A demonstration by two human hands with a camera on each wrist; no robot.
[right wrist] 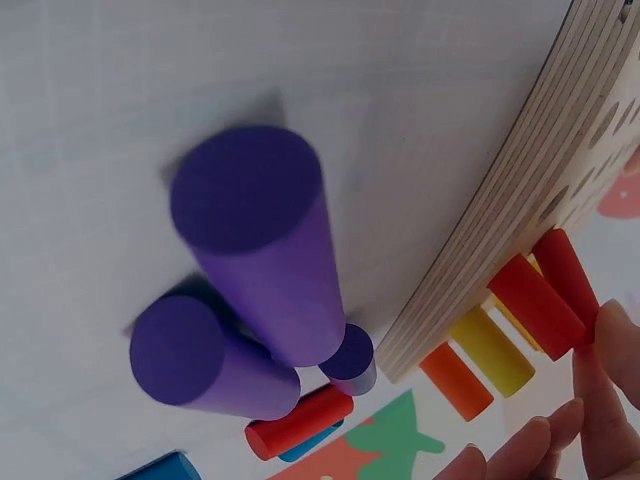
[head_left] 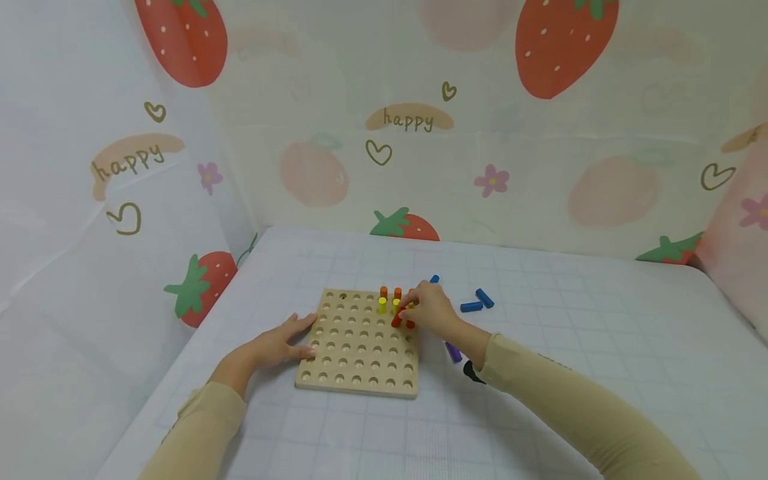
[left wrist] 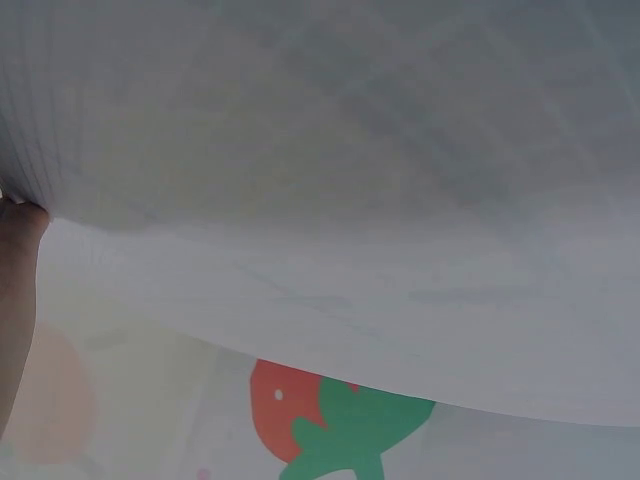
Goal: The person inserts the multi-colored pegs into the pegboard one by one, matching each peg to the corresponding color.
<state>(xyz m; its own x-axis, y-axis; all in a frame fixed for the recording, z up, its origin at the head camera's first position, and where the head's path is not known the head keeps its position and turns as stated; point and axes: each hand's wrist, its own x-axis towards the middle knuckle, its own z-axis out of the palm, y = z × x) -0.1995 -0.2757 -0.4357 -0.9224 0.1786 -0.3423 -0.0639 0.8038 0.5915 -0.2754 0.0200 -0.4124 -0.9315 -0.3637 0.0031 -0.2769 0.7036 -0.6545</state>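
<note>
A square wooden pegboard [head_left: 345, 340] with rows of round holes lies on the table. My left hand [head_left: 279, 343] rests at its left edge, fingers and thumb spread and touching it. With thumb and fingers, my right hand [head_left: 433, 308] pinches a red peg [right wrist: 568, 270], which leans at a slant over the right side of the board. Beside it another red peg [right wrist: 540, 308] stands in the board. Behind are yellow pegs [head_left: 382, 306] and orange pegs [head_left: 383, 292]. In the head view, the right hand partly covers these rows. The left wrist view catches only a bit of hand.
Loose purple pegs [right wrist: 265, 250] lie right of the board, close to the right wrist. A loose red peg [right wrist: 300, 420] lies beyond them. Blue pegs [head_left: 471, 307] are scattered farther right and back. A black item [head_left: 473, 372] shows below the right sleeve.
</note>
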